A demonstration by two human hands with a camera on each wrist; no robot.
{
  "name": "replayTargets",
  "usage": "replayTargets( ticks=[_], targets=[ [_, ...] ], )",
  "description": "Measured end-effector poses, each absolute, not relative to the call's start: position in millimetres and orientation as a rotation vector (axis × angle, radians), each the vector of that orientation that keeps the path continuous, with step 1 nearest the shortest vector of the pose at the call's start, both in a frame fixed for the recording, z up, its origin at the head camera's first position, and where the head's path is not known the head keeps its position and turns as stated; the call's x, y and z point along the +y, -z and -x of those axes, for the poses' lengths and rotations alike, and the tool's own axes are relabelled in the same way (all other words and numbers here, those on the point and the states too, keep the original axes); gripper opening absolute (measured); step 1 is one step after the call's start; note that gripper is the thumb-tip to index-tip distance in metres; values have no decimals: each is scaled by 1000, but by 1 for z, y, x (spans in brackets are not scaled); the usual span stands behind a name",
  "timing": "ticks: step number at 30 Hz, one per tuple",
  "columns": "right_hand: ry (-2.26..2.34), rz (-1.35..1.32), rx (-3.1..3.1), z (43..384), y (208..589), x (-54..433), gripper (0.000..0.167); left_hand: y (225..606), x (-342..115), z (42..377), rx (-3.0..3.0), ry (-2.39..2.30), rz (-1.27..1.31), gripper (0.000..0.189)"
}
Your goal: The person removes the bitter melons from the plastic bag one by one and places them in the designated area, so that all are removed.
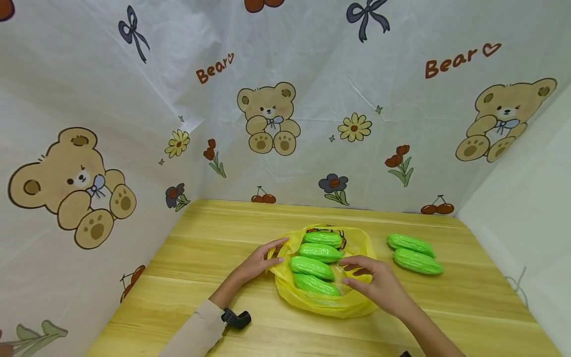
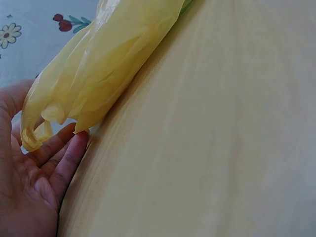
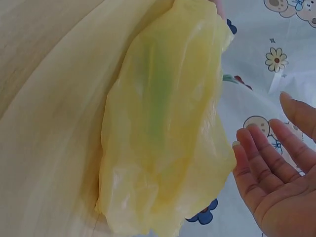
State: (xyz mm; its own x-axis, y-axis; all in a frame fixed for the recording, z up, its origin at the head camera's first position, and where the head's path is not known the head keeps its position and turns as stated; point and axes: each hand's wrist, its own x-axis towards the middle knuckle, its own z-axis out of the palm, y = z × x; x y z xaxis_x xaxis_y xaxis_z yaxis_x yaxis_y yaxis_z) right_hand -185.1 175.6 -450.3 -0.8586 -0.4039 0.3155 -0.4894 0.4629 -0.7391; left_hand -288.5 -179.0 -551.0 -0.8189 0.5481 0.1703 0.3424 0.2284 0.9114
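Observation:
An opened yellow plastic bag (image 1: 327, 310) lies on the table with several bright green bitter melons (image 1: 312, 267) side by side in it. My left hand (image 1: 258, 260) holds the bag's left edge; in the left wrist view, a loop of the bag (image 2: 37, 136) hangs between thumb and fingers. Over the bag's right side, my right hand (image 1: 379, 282) has its fingers loosely bent and apart, nothing between them. Its fingertips are close to the right ends of the melons; whether they touch cannot be told. The right wrist view shows the bag's outside (image 3: 163, 123), green showing through.
Two more bitter melons (image 1: 417, 260) lie together on the wooden table (image 1: 214, 228), right of the bag. A printed bear sheet (image 1: 312, 64) rises behind the table and along its left. At the right stands a white wall (image 1: 535, 213) with a thin cable.

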Motion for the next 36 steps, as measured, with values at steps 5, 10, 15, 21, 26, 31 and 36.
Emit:
replayTargets(
  ticks=[5, 10, 15, 21, 26, 31, 36],
  targets=[
    [-1408, -825, -2617, 184, 454, 168, 36, 552, -180, 289, 2297, -1643, -846, 58],
    [-1466, -873, -2619, 182, 459, 162, 37, 551, -180, 290, 2312, -1626, -841, 58],
    [-1465, -896, -2625, 182, 463, 156, 33, 551, -180, 290, 2324, -1610, -829, 58],
    [-1449, -923, -2641, 180, 470, 150, 31, 552, -179, 290, 2312, -1620, -833, 58],
    [-1419, -983, -2625, 179, 475, 146, 29, 552, -180, 289, 2293, -1638, -839, 58],
    [-1375, -1014, -2653, 177, 476, 143, 32, 552, -180, 289, 2301, -1632, -848, 58],
    [-1340, -1007, -2674, 177, 475, 141, 34, 552, -180, 289, 2309, -1629, -854, 58]
  ],
)
